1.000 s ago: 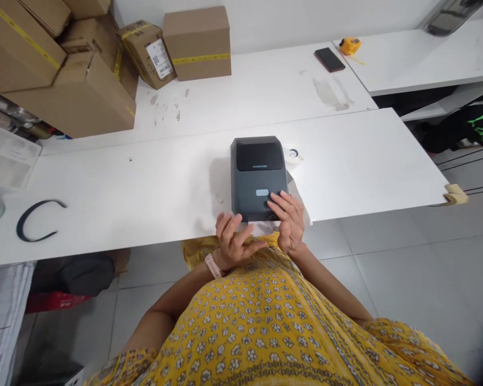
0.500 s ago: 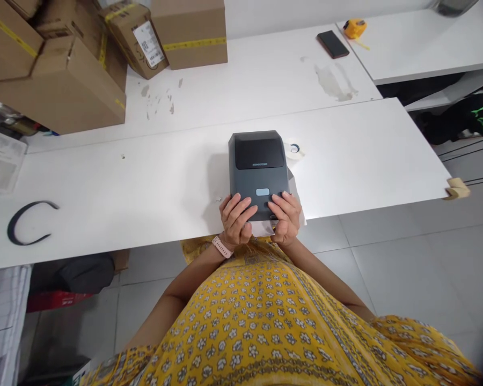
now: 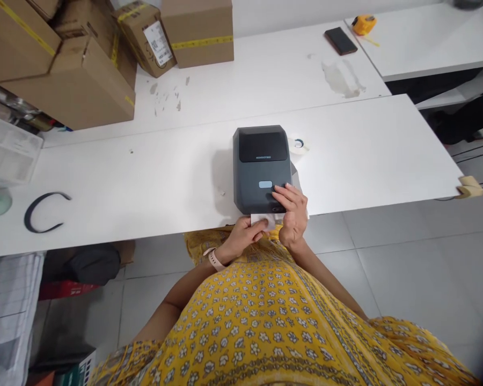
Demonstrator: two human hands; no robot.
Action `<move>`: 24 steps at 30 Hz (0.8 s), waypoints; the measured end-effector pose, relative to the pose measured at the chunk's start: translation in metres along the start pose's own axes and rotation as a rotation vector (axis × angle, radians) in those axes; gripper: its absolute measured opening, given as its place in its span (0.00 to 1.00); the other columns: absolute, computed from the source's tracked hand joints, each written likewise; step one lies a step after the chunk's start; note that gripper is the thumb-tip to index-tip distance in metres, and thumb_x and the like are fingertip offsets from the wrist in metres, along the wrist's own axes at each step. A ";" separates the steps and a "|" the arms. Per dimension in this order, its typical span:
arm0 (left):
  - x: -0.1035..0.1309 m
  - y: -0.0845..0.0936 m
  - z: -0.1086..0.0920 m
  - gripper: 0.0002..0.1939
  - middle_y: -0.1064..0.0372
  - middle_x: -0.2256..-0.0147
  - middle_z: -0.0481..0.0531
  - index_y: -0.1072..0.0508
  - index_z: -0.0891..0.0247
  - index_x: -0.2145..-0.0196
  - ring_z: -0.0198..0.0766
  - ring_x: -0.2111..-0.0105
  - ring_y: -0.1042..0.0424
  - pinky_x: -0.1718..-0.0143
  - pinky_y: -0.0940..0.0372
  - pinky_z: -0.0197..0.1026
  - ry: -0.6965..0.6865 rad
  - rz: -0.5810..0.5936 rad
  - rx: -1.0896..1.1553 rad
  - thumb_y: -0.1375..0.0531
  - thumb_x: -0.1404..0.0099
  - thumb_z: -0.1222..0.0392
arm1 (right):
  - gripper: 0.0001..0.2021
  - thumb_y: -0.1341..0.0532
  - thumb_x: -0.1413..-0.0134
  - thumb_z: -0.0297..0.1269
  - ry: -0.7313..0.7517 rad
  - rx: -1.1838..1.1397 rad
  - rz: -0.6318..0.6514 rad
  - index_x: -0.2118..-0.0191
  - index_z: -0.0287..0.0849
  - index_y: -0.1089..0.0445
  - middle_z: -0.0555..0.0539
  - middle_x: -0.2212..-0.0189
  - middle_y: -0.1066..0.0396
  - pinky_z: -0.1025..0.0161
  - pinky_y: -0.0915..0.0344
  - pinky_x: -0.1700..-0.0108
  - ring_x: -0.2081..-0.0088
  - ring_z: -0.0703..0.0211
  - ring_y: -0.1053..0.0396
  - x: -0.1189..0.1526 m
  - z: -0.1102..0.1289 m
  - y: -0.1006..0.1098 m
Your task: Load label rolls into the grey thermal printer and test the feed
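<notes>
A dark grey label printer (image 3: 261, 171) with a black window and a pale blue button sits at the front edge of the white table. White label paper (image 3: 257, 217) sticks out of its front side. My left hand (image 3: 243, 235), with a pink watch band at the wrist, pinches this paper between thumb and fingers. On the printer's front right corner, my right hand (image 3: 293, 214) has its fingers over the top and its thumb down at the front. Partly behind the printer's right side lies a roll of white labels (image 3: 300, 147).
Cardboard boxes (image 3: 92, 86) are stacked at the back left. A black headband (image 3: 34, 212) and a clear plastic box (image 3: 10, 153) lie at the left. A phone (image 3: 341, 41) and an orange tape measure (image 3: 363, 24) are at the back right. A tan corner guard (image 3: 469, 186) covers the table's right corner.
My left hand has left the printer's top and moved down to the paper at its front, now pinching it. My right hand stays on the printer's corner. The view has shifted slightly.
</notes>
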State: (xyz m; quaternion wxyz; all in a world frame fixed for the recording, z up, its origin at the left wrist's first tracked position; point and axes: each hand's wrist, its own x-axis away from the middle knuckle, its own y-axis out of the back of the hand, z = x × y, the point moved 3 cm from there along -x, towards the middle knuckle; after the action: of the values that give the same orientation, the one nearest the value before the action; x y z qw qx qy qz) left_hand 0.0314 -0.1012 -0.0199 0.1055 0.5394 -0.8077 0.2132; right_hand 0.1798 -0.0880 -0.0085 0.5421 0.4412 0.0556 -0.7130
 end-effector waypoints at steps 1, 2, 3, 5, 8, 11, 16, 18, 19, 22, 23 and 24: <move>-0.001 -0.002 -0.002 0.26 0.44 0.83 0.42 0.27 0.64 0.77 0.26 0.82 0.50 0.78 0.54 0.36 -0.014 -0.009 0.017 0.35 0.38 0.37 | 0.25 0.59 0.26 0.42 0.011 0.004 0.009 0.35 0.58 0.33 0.49 0.42 0.25 0.43 0.37 0.34 0.35 0.51 0.33 0.000 -0.001 0.001; -0.002 -0.003 -0.003 0.26 0.45 0.83 0.41 0.28 0.64 0.78 0.26 0.82 0.51 0.78 0.55 0.36 -0.030 -0.011 0.027 0.35 0.37 0.37 | 0.25 0.59 0.26 0.41 0.022 0.008 0.015 0.35 0.58 0.33 0.49 0.42 0.25 0.44 0.36 0.35 0.35 0.51 0.33 -0.001 -0.001 0.001; -0.002 -0.003 -0.003 0.26 0.45 0.83 0.41 0.28 0.64 0.77 0.26 0.82 0.51 0.78 0.55 0.36 -0.041 -0.005 0.032 0.35 0.36 0.37 | 0.25 0.59 0.26 0.41 0.033 0.013 0.018 0.35 0.57 0.33 0.49 0.43 0.25 0.44 0.36 0.35 0.35 0.51 0.32 -0.001 -0.001 0.002; -0.002 -0.002 -0.003 0.27 0.44 0.83 0.42 0.28 0.64 0.77 0.26 0.82 0.52 0.78 0.55 0.36 -0.051 0.015 0.027 0.36 0.35 0.37 | 0.25 0.58 0.27 0.40 0.045 0.033 0.018 0.35 0.56 0.33 0.48 0.43 0.25 0.45 0.36 0.36 0.37 0.50 0.31 -0.004 0.001 0.003; 0.001 0.003 -0.004 0.28 0.42 0.84 0.42 0.26 0.64 0.77 0.26 0.83 0.49 0.78 0.51 0.36 -0.075 0.042 -0.078 0.39 0.33 0.37 | 0.24 0.56 0.27 0.42 0.017 0.099 0.046 0.35 0.56 0.32 0.46 0.46 0.24 0.46 0.38 0.39 0.40 0.48 0.31 -0.011 0.004 0.002; 0.010 0.010 -0.012 0.27 0.39 0.85 0.44 0.24 0.63 0.79 0.29 0.83 0.41 0.77 0.47 0.37 -0.192 0.036 -0.314 0.42 0.28 0.43 | 0.21 0.54 0.27 0.44 -0.037 0.189 0.091 0.41 0.55 0.26 0.46 0.46 0.25 0.47 0.41 0.42 0.45 0.49 0.30 -0.021 0.009 0.000; 0.030 0.030 -0.036 0.22 0.33 0.80 0.46 0.24 0.61 0.76 0.31 0.79 0.34 0.74 0.40 0.37 -0.709 -0.371 -0.584 0.46 0.24 0.57 | 0.21 0.54 0.26 0.43 -0.095 0.285 0.078 0.50 0.56 0.23 0.50 0.41 0.27 0.45 0.45 0.38 0.41 0.50 0.32 -0.032 0.013 -0.003; 0.033 0.037 -0.042 0.18 0.28 0.74 0.48 0.22 0.61 0.70 0.34 0.73 0.28 0.69 0.34 0.39 -0.866 -0.587 -0.611 0.46 0.24 0.59 | 0.21 0.54 0.26 0.41 -0.097 0.313 0.069 0.53 0.57 0.22 0.52 0.41 0.27 0.41 0.51 0.32 0.35 0.49 0.36 -0.036 0.013 -0.005; 0.032 0.039 -0.043 0.15 0.25 0.69 0.50 0.21 0.60 0.65 0.36 0.67 0.26 0.64 0.31 0.41 -0.923 -0.675 -0.620 0.46 0.24 0.59 | 0.22 0.54 0.26 0.40 -0.100 0.323 0.072 0.54 0.57 0.21 0.53 0.41 0.27 0.39 0.55 0.29 0.33 0.48 0.39 -0.038 0.012 -0.005; 0.022 0.038 -0.040 0.15 0.24 0.49 0.57 0.24 0.58 0.46 0.46 0.45 0.26 0.43 0.31 0.53 -0.969 -0.757 -0.685 0.45 0.24 0.54 | 0.22 0.54 0.26 0.38 -0.155 0.320 0.141 0.54 0.58 0.21 0.53 0.40 0.27 0.34 0.63 0.26 0.29 0.47 0.43 -0.041 0.009 -0.004; 0.018 0.036 -0.037 0.19 0.28 0.42 0.59 0.29 0.57 0.40 0.49 0.39 0.30 0.38 0.34 0.57 -0.947 -0.726 -0.708 0.45 0.24 0.52 | 0.21 0.54 0.26 0.39 -0.178 0.293 0.179 0.52 0.58 0.22 0.52 0.38 0.29 0.33 0.62 0.25 0.28 0.46 0.45 -0.040 0.008 -0.003; 0.014 0.034 -0.033 0.24 0.32 0.37 0.60 0.34 0.56 0.34 0.50 0.35 0.35 0.34 0.37 0.59 -0.916 -0.684 -0.723 0.45 0.24 0.51 | 0.20 0.53 0.26 0.40 -0.195 0.248 0.213 0.50 0.58 0.23 0.52 0.35 0.31 0.33 0.60 0.25 0.27 0.45 0.46 -0.037 0.006 -0.001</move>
State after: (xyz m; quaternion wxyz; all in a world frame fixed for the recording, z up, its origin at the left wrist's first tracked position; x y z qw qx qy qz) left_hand -0.0072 -0.0863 0.0069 -0.0121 0.7314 -0.5754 -0.3658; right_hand 0.1763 -0.0642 0.0206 0.5588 0.4371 -0.1327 -0.6921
